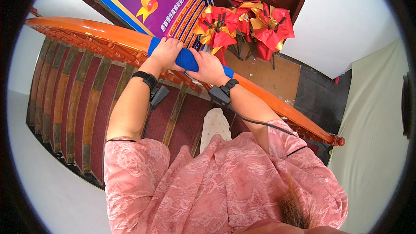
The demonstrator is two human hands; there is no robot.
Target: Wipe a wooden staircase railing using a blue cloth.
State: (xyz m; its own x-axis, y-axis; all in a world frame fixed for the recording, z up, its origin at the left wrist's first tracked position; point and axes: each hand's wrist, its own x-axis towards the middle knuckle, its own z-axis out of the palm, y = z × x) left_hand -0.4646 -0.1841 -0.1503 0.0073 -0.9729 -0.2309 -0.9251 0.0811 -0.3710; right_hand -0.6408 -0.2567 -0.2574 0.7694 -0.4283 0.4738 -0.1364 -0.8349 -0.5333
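A blue cloth [187, 59] lies draped over the orange wooden stair handrail [263, 95] in front of me. My left hand [167, 53] rests on the cloth's left part, its fingers bent over the far side of the rail. Just to the right, my right hand [208, 66] presses on the cloth, with blue fabric showing between the two hands and beyond my right wrist. Both hands grip the rail through the cloth. The palms and the cloth's underside are hidden. Black straps with small dark devices are around both wrists.
Stairs with dark red carpet strips [105, 87] curve down the left side. Behind the rail stand a purple poster board [156, 9] bearing writing and red and gold wrapped bundles [221, 27]. A pale green curtain [367, 120] hangs at the right.
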